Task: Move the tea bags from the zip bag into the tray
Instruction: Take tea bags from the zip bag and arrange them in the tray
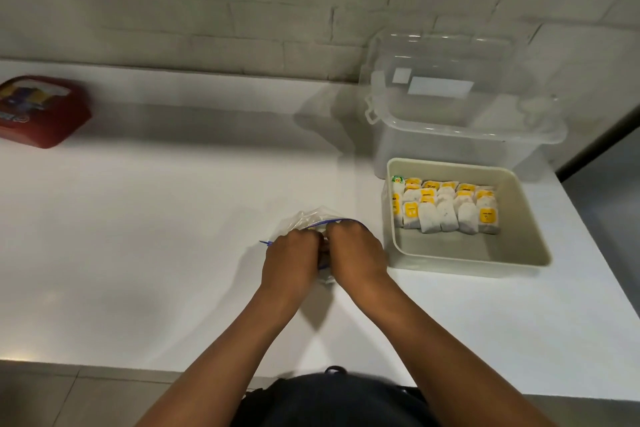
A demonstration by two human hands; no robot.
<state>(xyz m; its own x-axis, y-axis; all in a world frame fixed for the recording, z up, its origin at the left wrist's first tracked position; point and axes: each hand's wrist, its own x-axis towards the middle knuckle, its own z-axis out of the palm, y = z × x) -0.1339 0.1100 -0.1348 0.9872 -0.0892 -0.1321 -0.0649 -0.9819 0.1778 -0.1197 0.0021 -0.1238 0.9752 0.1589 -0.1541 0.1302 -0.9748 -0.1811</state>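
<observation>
Both hands are on the zip bag (313, 218) right now, left hand (289, 262) and right hand (356, 253) bunched together at its blue zip edge, fingers curled into the plastic. Looks to me like they're working the opening. The bag sits on the white table (173, 236), just left of the beige tray (533, 253), which already has rows of tea bags (446, 208) filling its far half.

My take: hold one lip of the bag down with the left and fish with the right, a few bags per grab. Start the next row in the bare near half so the stacked ones don't topple. Can't tell how many are left inside.
</observation>
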